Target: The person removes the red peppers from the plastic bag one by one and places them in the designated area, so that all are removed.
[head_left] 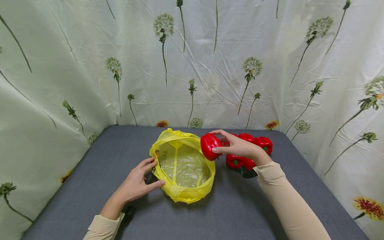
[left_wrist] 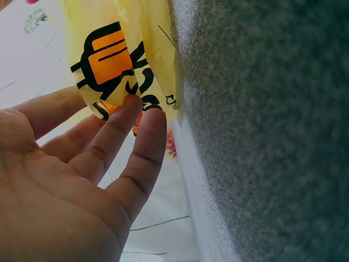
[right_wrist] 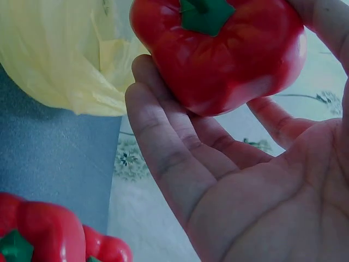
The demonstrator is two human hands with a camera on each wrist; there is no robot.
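A yellow plastic bag stands on the table with its mouth spread wide; its inside shows bare plastic. My left hand is at the bag's left side, its fingers fairly straight and touching the outside near the printed part. My right hand grips a red bell pepper between thumb and fingers at the right edge of the bag's mouth. The right wrist view shows the pepper's green stem end. More red bell peppers lie behind and below the right forearm, partly hidden by it.
The grey table bears the bag and the peppers. A curtain with a dandelion print hangs at the back and both sides. A dark object, partly hidden by my left hand, shows next to the bag.
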